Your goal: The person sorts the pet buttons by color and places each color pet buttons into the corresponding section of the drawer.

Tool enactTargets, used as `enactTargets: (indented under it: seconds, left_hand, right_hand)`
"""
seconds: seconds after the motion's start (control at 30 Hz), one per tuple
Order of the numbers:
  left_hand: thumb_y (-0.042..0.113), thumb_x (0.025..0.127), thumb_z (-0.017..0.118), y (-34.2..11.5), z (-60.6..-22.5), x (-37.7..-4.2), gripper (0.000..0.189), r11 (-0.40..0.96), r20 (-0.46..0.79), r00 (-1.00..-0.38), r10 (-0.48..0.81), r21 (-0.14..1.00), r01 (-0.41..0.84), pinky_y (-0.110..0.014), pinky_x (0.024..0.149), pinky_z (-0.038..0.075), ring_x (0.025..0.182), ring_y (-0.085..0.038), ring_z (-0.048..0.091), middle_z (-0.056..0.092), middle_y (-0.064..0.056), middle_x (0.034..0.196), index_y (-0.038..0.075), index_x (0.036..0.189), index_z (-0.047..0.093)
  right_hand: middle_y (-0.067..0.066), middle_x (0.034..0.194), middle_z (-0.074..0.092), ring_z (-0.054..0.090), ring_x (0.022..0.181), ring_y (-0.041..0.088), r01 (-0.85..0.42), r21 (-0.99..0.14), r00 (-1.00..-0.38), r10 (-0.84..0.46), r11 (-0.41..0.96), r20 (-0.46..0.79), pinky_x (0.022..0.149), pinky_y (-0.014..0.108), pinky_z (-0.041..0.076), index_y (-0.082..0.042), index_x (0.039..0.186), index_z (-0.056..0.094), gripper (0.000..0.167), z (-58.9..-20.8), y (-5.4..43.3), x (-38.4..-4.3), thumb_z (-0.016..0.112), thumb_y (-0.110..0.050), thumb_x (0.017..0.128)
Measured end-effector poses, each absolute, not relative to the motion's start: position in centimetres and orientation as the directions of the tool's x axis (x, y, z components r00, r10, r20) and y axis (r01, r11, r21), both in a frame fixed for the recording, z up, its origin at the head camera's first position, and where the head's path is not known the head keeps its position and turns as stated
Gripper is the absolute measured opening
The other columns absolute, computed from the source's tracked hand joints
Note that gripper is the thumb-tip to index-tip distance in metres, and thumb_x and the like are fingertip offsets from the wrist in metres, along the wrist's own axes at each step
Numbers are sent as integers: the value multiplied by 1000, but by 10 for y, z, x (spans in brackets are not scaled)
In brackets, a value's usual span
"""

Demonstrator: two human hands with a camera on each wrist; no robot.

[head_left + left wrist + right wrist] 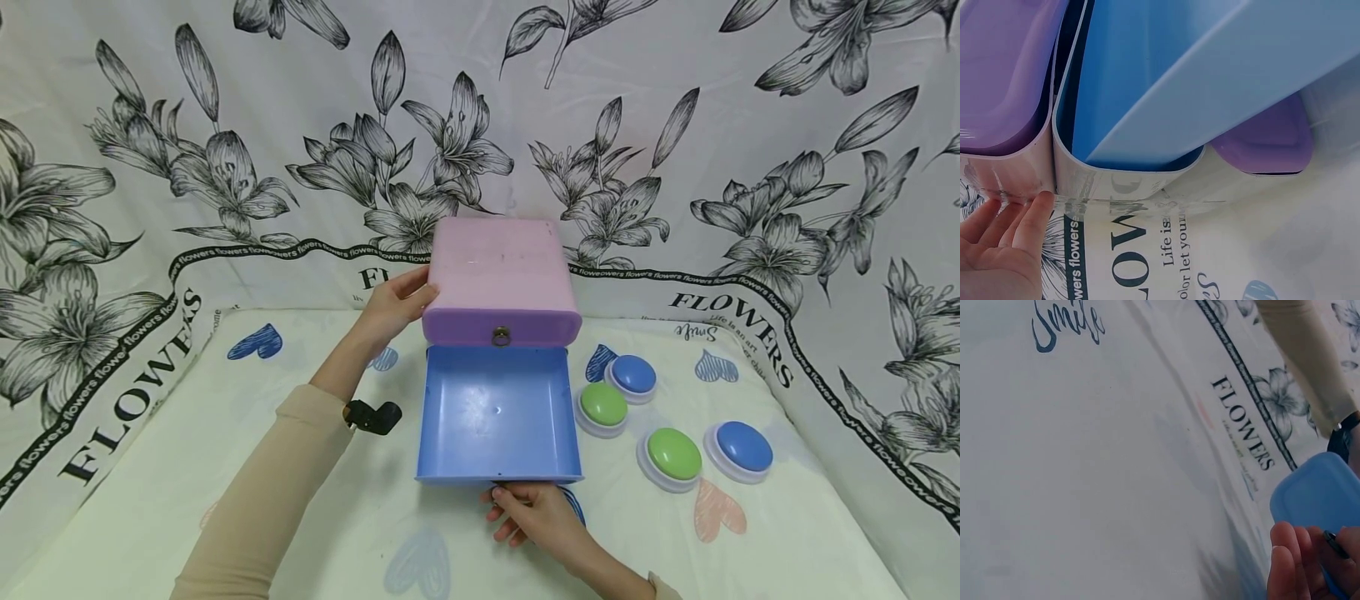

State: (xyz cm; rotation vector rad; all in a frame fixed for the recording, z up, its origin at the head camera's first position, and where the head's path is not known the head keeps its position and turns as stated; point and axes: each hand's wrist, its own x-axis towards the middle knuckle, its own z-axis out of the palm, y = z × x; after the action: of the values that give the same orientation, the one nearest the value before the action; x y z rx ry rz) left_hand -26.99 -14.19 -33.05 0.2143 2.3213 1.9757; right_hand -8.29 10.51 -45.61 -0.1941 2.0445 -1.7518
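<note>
A small chest of drawers point(498, 262) has a pink top and a purple upper drawer front point(457, 327) with a brass ring pull. Below that, a blue drawer point(497, 408) is pulled far out, and nothing lies inside it. The left wrist view shows another purple drawer front point(1266, 140) beyond the blue one. My left hand point(397, 302) rests against the chest's left side, its fingers point(1027, 228) fairly straight on the pink wall. At the blue drawer's front, my right hand point(543, 517) pinches a dark ring pull point(1336, 544) between thumb and fingers.
To the right of the chest sit two green round buttons point(603, 404) and two blue round buttons point(744, 447) on whitish bases. A white cloth point(337, 517) with heart prints covers the table. Behind the chest hangs a flower-printed curtain point(465, 50).
</note>
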Motion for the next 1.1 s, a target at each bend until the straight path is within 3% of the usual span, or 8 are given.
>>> enactTargets:
  seconds: [0.43,0.83,0.93,1.1]
  left_hand:
    - [34,88,61,-142,-331,-270,61,141,21,-986,164,989,44,-29,95,48,124,-15,46,39,1,144,19,142,37]
    - [34,88,61,-141,-330,-270,60,149,16,-988,155,988,39,-31,96,48,124,-15,46,39,1,144,19,142,38]
    - [34,88,61,-141,-331,-270,61,150,17,-987,157,988,41,-32,96,48,124,-15,46,39,1,144,19,142,37]
    - [35,88,61,-142,-331,-271,60,158,18,-988,156,987,43,-32,96,47,124,-15,46,39,1,144,20,142,38]
  right_hand:
    - [10,86,67,66,64,17,184,-968,-870,-429,173,-242,50,32,56,-2,112,62,37,-465,106,-81,52,-32,94]
    - [9,87,67,65,65,16,175,-959,-875,-412,223,-255,52,27,56,0,119,59,39,-466,125,-78,53,-30,94]
    - [9,88,67,65,65,16,130,-956,-884,-407,262,-232,54,27,56,2,117,60,35,-467,134,-78,53,-24,94]
    - [7,88,68,64,67,10,-47,-921,-892,-431,388,-137,54,24,55,-2,111,64,27,-461,151,-75,55,-20,93]
